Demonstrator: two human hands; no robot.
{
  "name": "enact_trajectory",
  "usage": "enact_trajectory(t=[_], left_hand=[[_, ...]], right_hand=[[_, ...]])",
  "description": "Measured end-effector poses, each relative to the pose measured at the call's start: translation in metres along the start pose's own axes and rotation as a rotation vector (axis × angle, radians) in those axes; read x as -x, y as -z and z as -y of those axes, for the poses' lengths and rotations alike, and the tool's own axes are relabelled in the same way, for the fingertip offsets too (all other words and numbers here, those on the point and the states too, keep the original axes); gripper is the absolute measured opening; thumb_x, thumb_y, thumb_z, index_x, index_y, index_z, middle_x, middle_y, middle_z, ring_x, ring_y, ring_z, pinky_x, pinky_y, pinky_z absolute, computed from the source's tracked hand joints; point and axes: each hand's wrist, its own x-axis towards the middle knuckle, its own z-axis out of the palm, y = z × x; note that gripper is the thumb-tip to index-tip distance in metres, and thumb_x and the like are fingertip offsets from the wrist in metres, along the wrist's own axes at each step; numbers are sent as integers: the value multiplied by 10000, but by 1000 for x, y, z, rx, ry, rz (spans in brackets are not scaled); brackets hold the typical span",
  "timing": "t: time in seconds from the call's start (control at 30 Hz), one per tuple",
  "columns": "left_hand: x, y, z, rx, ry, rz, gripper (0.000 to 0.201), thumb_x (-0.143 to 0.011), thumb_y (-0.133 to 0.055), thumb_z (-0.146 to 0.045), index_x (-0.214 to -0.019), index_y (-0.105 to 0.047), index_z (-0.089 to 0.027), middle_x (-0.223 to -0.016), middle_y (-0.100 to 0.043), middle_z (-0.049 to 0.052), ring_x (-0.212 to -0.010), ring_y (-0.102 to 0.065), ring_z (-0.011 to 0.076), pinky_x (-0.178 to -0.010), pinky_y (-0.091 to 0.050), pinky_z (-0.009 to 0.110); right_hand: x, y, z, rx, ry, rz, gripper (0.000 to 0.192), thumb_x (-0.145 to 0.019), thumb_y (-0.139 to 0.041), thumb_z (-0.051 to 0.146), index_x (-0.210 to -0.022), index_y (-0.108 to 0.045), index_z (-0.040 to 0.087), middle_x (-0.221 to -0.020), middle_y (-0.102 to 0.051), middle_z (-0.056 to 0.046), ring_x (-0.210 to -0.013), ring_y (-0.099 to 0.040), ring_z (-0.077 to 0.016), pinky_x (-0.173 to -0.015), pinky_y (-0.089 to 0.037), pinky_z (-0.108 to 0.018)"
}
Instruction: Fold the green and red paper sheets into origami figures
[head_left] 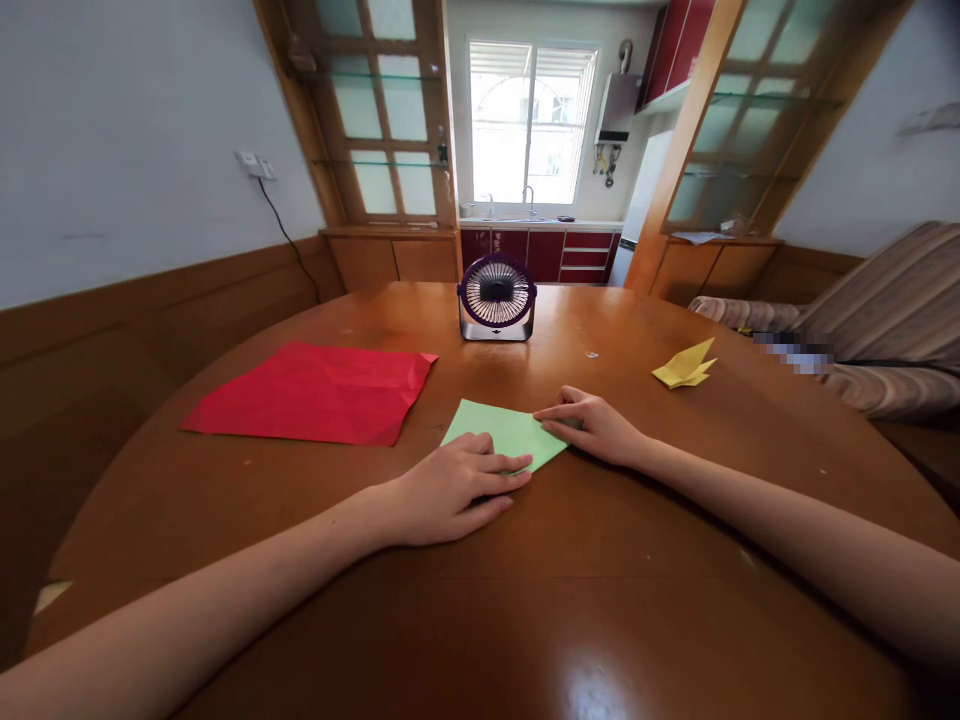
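Note:
A sheet of light green paper [499, 425], folded into a smaller piece, lies on the wooden table in front of me. My left hand [457, 490] rests flat over its near left part, fingers stretched to the right and covering the lower edge. At the paper's right end, my right hand [589, 425] has its index finger and thumb closed on the upper right corner, with the other fingers curled. A large sheet of red paper [322, 395] with crease lines lies to the left. Over to the right stands a folded yellow paper piece [686, 366] with pointed tips.
The round wooden table [525, 620] has a glossy top. A small purple-rimmed fan [497, 295] stands at its far side. A striped sofa [892, 300] is at the right. A black cord [281, 220] hangs from a wall socket at the left.

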Motion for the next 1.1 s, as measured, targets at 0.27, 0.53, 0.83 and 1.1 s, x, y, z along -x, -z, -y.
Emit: enact_trajectory(t=[0.27, 0.53, 0.83, 1.1], left_hand=[[-1, -1, 0, 10, 8, -24, 361, -964, -458, -239, -1299, -577, -178, -1325, -602, 76, -905, -521, 218, -882, -437, 389], [2, -3, 4, 80, 29, -106, 274, -961, -462, -240, -1120, -682, -199, -1199, -673, 66, -890, -583, 189, -843, -481, 349], [6, -3, 5, 70, 44, -134, 258, -920, -502, -237, -1081, -702, -219, -1005, -633, 78, -876, -623, 170, -786, -498, 284], [4, -1, 4, 139, 109, -116, 307, -951, -464, -239, -1207, -618, -169, -940, -626, 78, -851, -591, 174, -779, -476, 291]], right_hand=[[0, 0, 1, 10, -2, 7, 339, -951, -500, 375, -1169, -695, 204, -876, -507, -53, -782, -556, -166, -751, -476, -312], [1, -1, 1, 10, 5, 2, 331, -949, -505, 377, -1167, -696, 216, -882, -510, -54, -784, -556, -167, -746, -472, -308], [1, -2, -2, 15, 16, -2, 323, -952, -503, 382, -1154, -701, 226, -891, -520, -53, -784, -556, -163, -742, -473, -306], [2, -2, 0, -9, 25, -4, 321, -945, -511, 381, -1134, -708, 213, -890, -537, -59, -797, -572, -170, -757, -484, -319]])
